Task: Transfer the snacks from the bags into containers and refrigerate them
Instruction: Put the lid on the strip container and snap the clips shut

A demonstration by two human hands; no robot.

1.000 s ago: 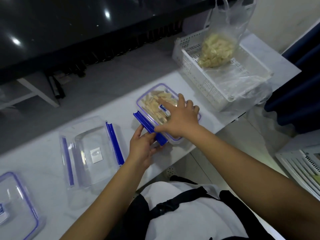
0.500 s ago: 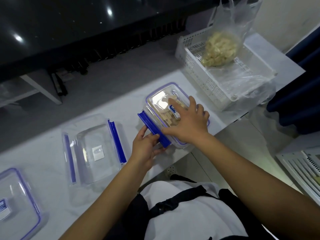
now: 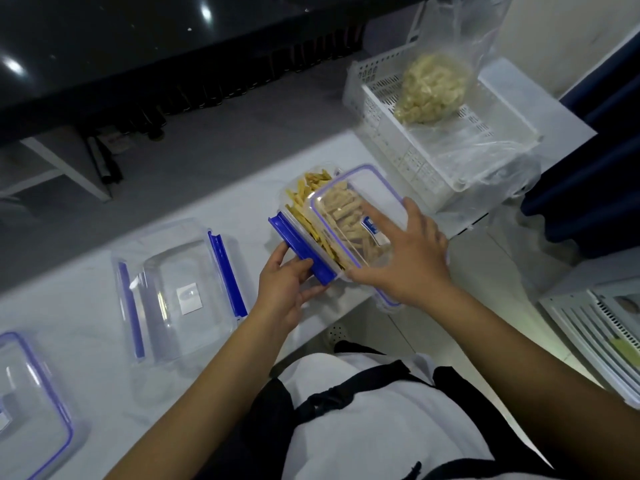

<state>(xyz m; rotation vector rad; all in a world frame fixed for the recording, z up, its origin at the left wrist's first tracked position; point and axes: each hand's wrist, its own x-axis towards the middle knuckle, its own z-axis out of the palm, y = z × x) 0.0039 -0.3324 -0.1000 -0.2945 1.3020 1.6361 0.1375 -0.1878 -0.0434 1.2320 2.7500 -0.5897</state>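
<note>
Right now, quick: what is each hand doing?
Left hand: grips the blue latch of the filled container.
Right hand: open, fingers spread, pressing on the clear lid.

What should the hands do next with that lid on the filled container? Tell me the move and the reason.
Probably slide the lid back left until it sits square on the filled container, then press it down. The lid sits askew, shifted right, leaving yellow snack sticks uncovered on the left. The right hand rests spread on the lid, and the left hand holds the blue clasp, which is not yet latched.

White counter (image 3: 86,327), grey floor (image 3: 214,140), glossy black surface (image 3: 138,36).
</note>
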